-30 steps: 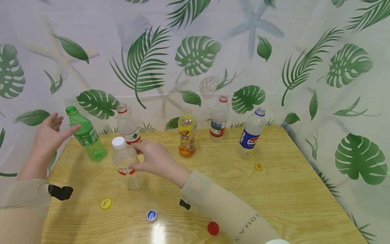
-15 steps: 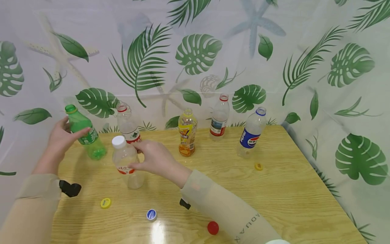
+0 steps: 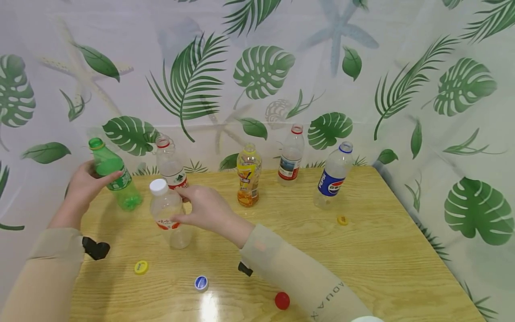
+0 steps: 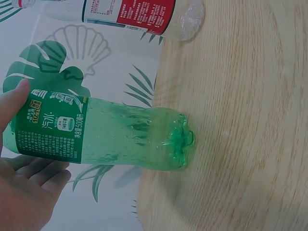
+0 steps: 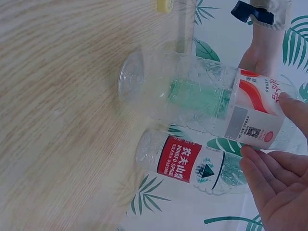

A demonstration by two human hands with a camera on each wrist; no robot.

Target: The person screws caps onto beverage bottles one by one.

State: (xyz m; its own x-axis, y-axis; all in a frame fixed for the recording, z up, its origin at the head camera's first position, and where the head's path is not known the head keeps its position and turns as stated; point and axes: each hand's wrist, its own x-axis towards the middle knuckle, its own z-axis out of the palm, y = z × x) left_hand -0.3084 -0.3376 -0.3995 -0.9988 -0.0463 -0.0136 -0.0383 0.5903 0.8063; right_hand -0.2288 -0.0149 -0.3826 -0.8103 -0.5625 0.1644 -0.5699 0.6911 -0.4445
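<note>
My left hand (image 3: 82,185) holds an uncapped green plastic soda bottle (image 3: 128,196) at the back left, thumb across the label's front and fingers behind. In the left wrist view the green bottle's base (image 4: 175,139) stands on the wood. Right of it, my right hand (image 3: 207,205) grips a clear water bottle (image 3: 179,237) with a white cap (image 3: 159,187) by its red-and-white label, thumb on one side and fingers on the other. Just behind that one stands an uncapped clear bottle with a red neck ring (image 3: 169,165), partly hidden by it.
Farther right stand an orange-drink bottle (image 3: 248,179), a clear red-ringed bottle (image 3: 290,154) and a Pepsi bottle (image 3: 333,176), all uncapped. Loose caps lie about: yellow (image 3: 141,267), blue-and-white (image 3: 201,283), red (image 3: 282,300) and small orange-yellow (image 3: 342,220). A leaf-print curtain (image 3: 265,27) backs the table.
My left hand has moved right from beside the green bottle and closed its thumb and fingers round it. The right hand has kept its hold on the white-capped bottle.
</note>
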